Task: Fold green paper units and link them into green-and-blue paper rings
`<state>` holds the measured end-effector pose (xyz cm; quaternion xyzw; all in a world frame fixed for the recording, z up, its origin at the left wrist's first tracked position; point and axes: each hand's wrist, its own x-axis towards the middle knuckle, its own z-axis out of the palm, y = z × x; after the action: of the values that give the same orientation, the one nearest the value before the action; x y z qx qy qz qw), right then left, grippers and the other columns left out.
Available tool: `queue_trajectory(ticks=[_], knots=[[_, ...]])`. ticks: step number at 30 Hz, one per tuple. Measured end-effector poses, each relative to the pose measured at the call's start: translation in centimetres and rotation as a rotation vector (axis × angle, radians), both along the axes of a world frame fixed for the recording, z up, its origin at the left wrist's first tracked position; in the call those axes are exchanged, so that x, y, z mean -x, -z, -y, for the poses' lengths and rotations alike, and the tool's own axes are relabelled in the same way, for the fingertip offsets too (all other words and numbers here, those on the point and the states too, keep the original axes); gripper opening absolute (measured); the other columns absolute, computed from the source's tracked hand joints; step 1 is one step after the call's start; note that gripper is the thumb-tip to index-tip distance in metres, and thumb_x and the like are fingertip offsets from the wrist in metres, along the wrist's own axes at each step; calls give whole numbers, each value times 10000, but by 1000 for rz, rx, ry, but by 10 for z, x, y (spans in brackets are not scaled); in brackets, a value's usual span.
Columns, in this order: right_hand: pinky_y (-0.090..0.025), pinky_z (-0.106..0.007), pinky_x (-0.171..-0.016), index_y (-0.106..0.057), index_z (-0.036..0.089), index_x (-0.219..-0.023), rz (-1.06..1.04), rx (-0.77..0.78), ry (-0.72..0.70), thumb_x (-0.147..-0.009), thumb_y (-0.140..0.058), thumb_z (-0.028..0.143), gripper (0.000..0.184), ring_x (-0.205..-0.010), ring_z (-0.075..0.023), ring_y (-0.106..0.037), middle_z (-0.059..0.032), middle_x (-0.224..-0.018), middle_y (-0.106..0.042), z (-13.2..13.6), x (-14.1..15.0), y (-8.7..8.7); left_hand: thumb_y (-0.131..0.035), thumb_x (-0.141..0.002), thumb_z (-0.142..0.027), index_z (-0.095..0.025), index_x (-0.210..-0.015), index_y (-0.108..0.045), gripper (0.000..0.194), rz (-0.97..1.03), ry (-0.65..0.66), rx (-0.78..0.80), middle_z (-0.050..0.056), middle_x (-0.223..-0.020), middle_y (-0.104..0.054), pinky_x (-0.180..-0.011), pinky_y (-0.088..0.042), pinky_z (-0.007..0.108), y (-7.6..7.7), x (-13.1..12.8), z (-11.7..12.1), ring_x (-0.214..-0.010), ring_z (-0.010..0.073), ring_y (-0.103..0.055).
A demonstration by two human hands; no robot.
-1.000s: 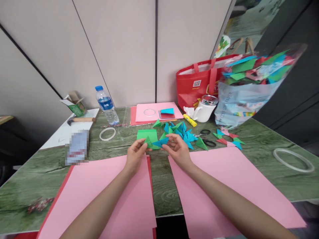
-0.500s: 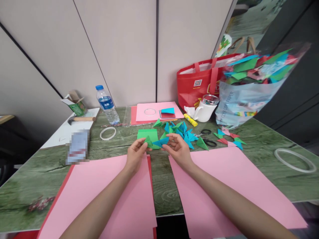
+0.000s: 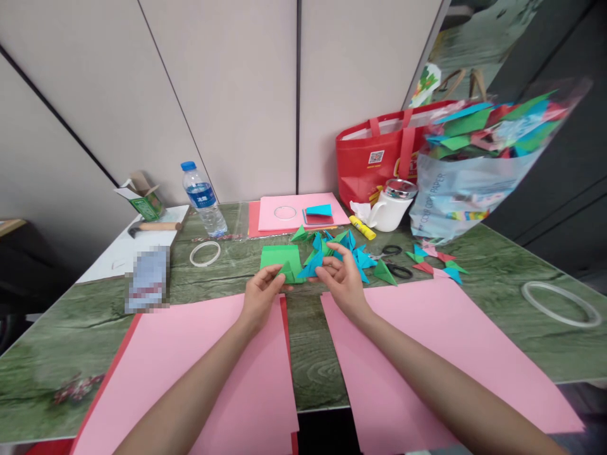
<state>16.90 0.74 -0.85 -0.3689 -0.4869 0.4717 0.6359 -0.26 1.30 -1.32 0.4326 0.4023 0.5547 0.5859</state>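
Between the thumb and fingers of my left hand [image 3: 262,296] is a green folded paper piece [image 3: 286,272]. My right hand [image 3: 345,284] pinches a blue folded paper piece [image 3: 312,265] by its right side, with the index finger raised. The two pieces are close together; I cannot tell whether they touch. Behind my left hand lies a stack of green paper [image 3: 275,254]. A pile of blue and green folded pieces [image 3: 363,258], partly hidden by my right hand, spreads beyond it. Black-handled scissors [image 3: 401,272] lie to the right of the pile.
Pink sheets lie near me, a left stack [image 3: 213,366] and a right stack [image 3: 427,354]. Farther back stand a water bottle [image 3: 203,201], a white mug [image 3: 389,212], a red bag [image 3: 363,161] and a plastic bag of folded paper [image 3: 467,189]. A hammer [image 3: 156,227] lies left.
The blue piece has turned in my right hand, its point now more upright. My right index finger has lifted. My left hand has shifted slightly to the right with the green piece.
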Motion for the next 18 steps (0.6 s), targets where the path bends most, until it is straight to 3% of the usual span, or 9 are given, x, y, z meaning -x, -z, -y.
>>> queue_trajectory(ticks=[3, 6, 12, 18], knots=[[-503, -272, -563, -531, 243, -934, -22, 77, 33, -677, -657, 358, 309, -578, -113, -561, 16, -758, -562, -5, -3, 2, -704, -635, -307, -173, -910, -604, 322, 11, -14, 1, -6, -812, -610, -617, -480, 277, -2, 0, 1, -564, 111, -604], [-477, -272, -605, -622, 197, -795, -44, 159, 3, -668, -645, 375, 219, -588, -104, -547, -10, -789, -610, -9, -4, 6, -704, -633, -310, -174, -917, -593, 334, 23, -20, 9, -11, -798, -603, -599, -486, 277, -3, 0, 0, -549, 99, -588], [-454, -277, -645, -630, 191, -956, -53, 183, -138, -569, -731, 262, 406, -675, -122, -564, 0, -736, -637, -7, -1, 9, -699, -644, -286, -184, -900, -595, 294, 42, -13, 0, -19, -804, -578, -589, -503, 280, 1, 1, -2, -584, 91, -576], [-482, -259, -583, -644, 186, -831, 31, 153, -51, -657, -678, 367, 254, -678, -126, -581, -43, -914, -657, -6, -2, 10, -697, -648, -292, -181, -901, -597, 293, 43, -1, 5, -9, -843, -582, -603, -499, 278, 1, 1, -2, -609, 98, -584]])
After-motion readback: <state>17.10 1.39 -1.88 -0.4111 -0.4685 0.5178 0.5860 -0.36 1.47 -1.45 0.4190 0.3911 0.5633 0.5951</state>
